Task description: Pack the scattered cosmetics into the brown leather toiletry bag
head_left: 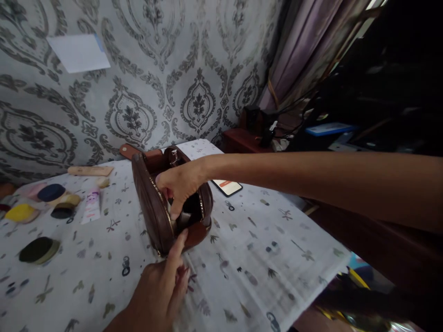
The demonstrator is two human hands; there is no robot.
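Observation:
A dark brown zippered bag (147,203) stands on the patterned cloth with its top unzipped. My right hand (182,182) reaches in from the right, its thumb pointing down inside the opening and its fingers curled. Part of those fingers is hidden, and what they hold, if anything, I cannot make out. Something pale shows in the bag below the thumb. At the bag's near end, the outstretched index finger of my left hand (161,281) touches the brown leather tab (197,234). The other left fingers are loosely bent below it, with nothing visible in them.
Left of the bag lie a pink-and-white tube (92,205), a beige flat packet (90,171), a dark-lidded round container (38,250), a yellow item (21,213) and several other small containers. A phone (227,186) lies behind my right forearm. Patterned wallpaper rises behind the table.

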